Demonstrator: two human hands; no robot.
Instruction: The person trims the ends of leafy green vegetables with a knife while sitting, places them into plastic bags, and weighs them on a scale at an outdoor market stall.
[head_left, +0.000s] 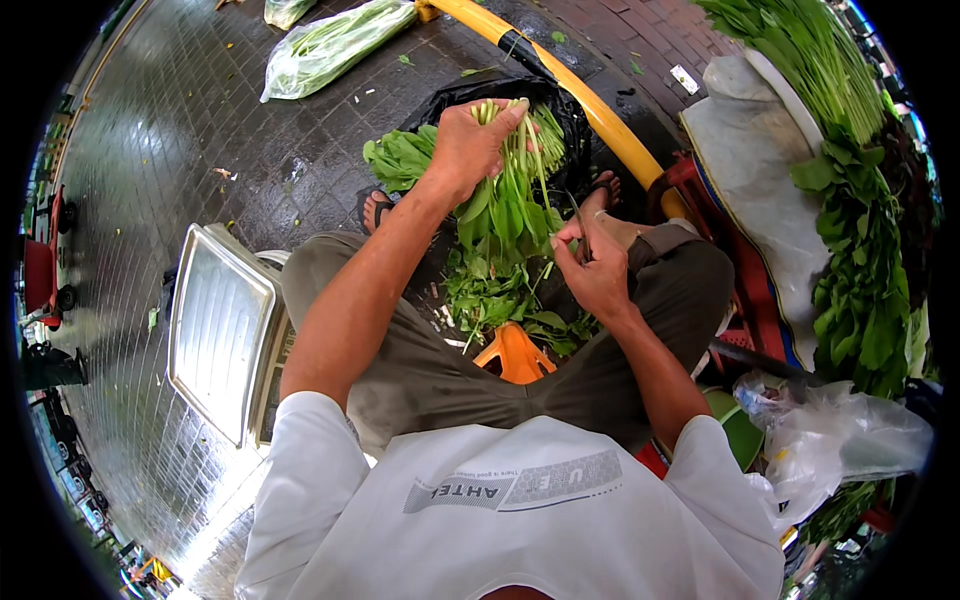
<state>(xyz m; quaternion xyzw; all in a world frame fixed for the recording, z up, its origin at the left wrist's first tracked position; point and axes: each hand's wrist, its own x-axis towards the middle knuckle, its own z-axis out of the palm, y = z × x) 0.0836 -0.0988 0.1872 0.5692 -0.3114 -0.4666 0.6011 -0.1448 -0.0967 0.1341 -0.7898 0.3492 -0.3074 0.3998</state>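
Observation:
My left hand grips the stems of a bunch of leafy greens, whose leaves hang down between my knees. Lower and to the right, my right hand holds a small knife, its blade pointing up beside the leaves; the fingertips are close to the leaf tips. Behind the bunch, more greens lie on a black plastic bag. Loose leaves and trimmings are on the ground below, beside an orange plastic piece.
A weighing scale stands at my left. Bagged greens lie on the wet paving ahead. A yellow and black rail curves past my right foot. More greens rest at right on a grey sheet, near a clear plastic bag.

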